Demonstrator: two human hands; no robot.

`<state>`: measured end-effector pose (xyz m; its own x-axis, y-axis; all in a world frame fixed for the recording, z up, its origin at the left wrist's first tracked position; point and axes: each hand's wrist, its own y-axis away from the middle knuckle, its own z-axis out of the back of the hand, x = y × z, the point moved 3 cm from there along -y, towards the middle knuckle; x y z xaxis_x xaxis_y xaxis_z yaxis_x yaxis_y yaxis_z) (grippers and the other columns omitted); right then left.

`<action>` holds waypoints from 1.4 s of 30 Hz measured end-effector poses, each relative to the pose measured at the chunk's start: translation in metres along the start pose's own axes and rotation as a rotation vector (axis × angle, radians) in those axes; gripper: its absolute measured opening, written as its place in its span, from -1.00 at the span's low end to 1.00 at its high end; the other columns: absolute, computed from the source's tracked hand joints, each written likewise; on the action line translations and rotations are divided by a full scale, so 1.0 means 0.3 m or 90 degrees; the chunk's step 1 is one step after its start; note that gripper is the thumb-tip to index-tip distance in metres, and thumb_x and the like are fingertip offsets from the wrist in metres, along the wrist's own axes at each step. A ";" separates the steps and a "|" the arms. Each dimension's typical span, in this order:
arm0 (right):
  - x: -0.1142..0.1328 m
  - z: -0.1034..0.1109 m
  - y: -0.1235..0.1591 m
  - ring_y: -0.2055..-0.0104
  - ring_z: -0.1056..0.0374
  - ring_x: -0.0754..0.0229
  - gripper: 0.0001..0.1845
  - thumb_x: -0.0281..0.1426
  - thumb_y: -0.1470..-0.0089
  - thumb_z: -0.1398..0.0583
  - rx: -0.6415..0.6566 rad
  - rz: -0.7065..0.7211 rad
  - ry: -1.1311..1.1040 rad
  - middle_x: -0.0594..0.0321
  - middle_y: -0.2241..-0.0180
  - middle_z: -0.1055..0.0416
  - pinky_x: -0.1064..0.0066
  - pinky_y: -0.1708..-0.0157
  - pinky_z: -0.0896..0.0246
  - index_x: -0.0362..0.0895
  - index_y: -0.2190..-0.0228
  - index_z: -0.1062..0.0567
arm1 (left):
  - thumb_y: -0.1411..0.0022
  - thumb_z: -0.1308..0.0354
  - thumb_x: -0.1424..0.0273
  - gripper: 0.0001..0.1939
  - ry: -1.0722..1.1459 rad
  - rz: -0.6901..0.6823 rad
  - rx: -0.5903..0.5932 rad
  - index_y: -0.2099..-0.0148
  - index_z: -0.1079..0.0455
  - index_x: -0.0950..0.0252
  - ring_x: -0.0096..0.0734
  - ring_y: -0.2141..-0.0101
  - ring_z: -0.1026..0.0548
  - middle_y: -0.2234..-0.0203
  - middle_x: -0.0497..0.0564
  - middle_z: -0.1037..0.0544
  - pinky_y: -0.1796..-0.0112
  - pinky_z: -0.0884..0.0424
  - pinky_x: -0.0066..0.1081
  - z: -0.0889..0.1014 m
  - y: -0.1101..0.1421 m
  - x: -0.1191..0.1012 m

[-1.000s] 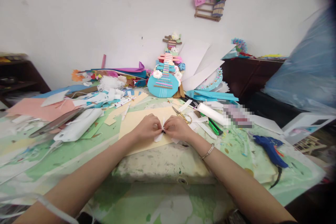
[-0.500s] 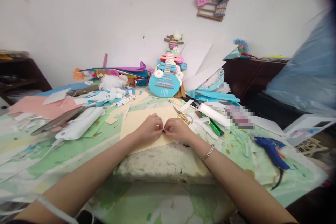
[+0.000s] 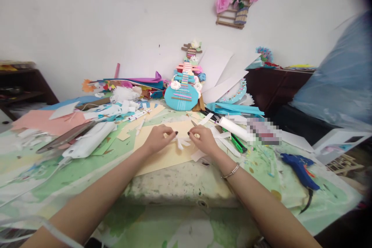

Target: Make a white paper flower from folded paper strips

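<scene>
- Small white paper piece (image 3: 183, 143) is seen mid-frame, over a cream sheet (image 3: 165, 159).
- It's flanked by the left hand (image 3: 157, 138) and right hand (image 3: 205, 140), fingers curled in; whether it's gripped by either honestly can't be told.
- Blue glue gun (image 3: 300, 170) is spotted lower right, blue toy-ish guitar (image 3: 180, 99) upper middle.

Between the left hand (image 3: 158, 139) and the right hand (image 3: 207, 139), a white paper piece (image 3: 182, 144): outline blurred, grip of either hand too indistinct to tell. Scissors (image 3: 194, 123): mostly hidden by the right hand. Beige sheet (image 3: 162, 161): partly covered by the 2 hands. Right of the right hand, an object (image 3: 264, 131): masked by pixelation. Farther right, blue plastic bag (image 3: 343, 73): cut by the picture's edge. Below the hands, 2 forearms (image 3: 87, 197): cropped.
</scene>
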<state>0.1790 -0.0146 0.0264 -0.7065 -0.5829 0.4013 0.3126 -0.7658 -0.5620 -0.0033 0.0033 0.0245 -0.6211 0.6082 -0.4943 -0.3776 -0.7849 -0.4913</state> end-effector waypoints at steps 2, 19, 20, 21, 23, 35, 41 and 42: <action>-0.022 0.012 -0.002 0.40 -0.29 0.25 -0.76 -0.47 -0.01 -0.08 -0.013 -0.058 0.027 0.21 0.52 -0.42 0.45 0.35 -0.10 -0.17 0.63 -0.42 | -0.13 0.02 0.32 -0.73 0.031 0.054 -0.028 0.48 -0.42 0.29 -0.41 0.45 -0.45 0.52 -0.04 -0.55 0.38 -0.29 -0.44 0.015 -0.004 0.027; -0.033 -0.055 0.014 0.48 -0.22 0.32 -0.94 -0.52 0.14 -0.17 0.142 -0.018 0.028 0.30 0.55 -0.37 0.51 0.46 -0.01 -0.17 0.58 -0.43 | 0.16 -0.02 0.56 -0.82 -0.063 -0.049 0.047 0.44 -0.37 0.27 -0.31 0.31 -0.38 0.43 -0.02 -0.47 0.26 -0.29 -0.33 0.038 -0.020 0.118; -0.036 -0.055 0.011 0.46 -0.23 0.31 -0.93 -0.53 0.14 -0.17 0.137 -0.022 0.027 0.29 0.54 -0.38 0.50 0.44 -0.03 -0.17 0.57 -0.45 | 0.14 -0.03 0.55 -0.83 -0.051 -0.057 0.063 0.44 -0.38 0.27 -0.30 0.29 -0.38 0.42 -0.02 -0.48 0.24 -0.29 -0.33 0.035 -0.019 0.117; -0.038 -0.054 0.009 0.45 -0.24 0.31 -0.93 -0.54 0.14 -0.17 0.132 -0.026 0.026 0.28 0.53 -0.39 0.50 0.42 -0.04 -0.17 0.56 -0.46 | 0.12 -0.05 0.53 -0.86 -0.042 -0.061 0.077 0.44 -0.39 0.27 -0.30 0.29 -0.38 0.42 -0.01 -0.48 0.23 -0.28 -0.33 0.031 -0.018 0.115; -0.039 -0.052 0.006 0.41 -0.26 0.29 -0.92 -0.54 0.14 -0.18 0.117 -0.030 0.021 0.26 0.49 -0.40 0.48 0.39 -0.07 -0.16 0.54 -0.48 | 0.05 -0.10 0.44 -0.93 -0.029 -0.060 0.094 0.43 -0.39 0.27 -0.30 0.30 -0.38 0.42 0.00 -0.49 0.24 -0.28 -0.34 0.025 -0.016 0.110; 0.001 -0.062 0.008 0.27 -0.24 0.20 -0.91 -0.40 0.15 -0.29 0.120 0.057 -0.031 0.20 0.38 -0.37 0.37 0.24 -0.13 -0.16 0.52 -0.50 | -0.02 -0.14 0.21 -0.78 0.019 -0.035 0.118 0.40 -0.31 0.27 -0.37 0.37 -0.39 0.45 -0.04 -0.46 0.31 -0.28 -0.39 0.002 0.019 0.036; 0.009 -0.052 0.005 0.22 -0.21 0.18 -0.86 -0.45 0.12 -0.27 0.087 0.042 0.001 0.21 0.34 -0.33 0.35 0.23 -0.11 -0.17 0.43 -0.42 | 0.04 -0.18 0.20 -0.75 0.035 -0.036 0.127 0.39 -0.34 0.27 -0.37 0.36 -0.39 0.42 -0.04 -0.47 0.31 -0.28 -0.41 -0.005 0.002 0.064; 0.009 -0.054 0.006 0.23 -0.21 0.18 -0.85 -0.44 0.11 -0.26 0.094 0.040 0.006 0.21 0.35 -0.34 0.36 0.24 -0.10 -0.17 0.42 -0.41 | 0.04 -0.18 0.20 -0.75 0.041 -0.038 0.132 0.37 -0.34 0.27 -0.38 0.35 -0.40 0.42 -0.04 -0.47 0.31 -0.28 -0.42 -0.006 0.000 0.066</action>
<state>0.1673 -0.0131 0.0146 -0.6881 -0.6289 0.3619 0.4462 -0.7600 -0.4725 -0.0145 0.0155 0.0134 -0.5502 0.6557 -0.5169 -0.5500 -0.7504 -0.3665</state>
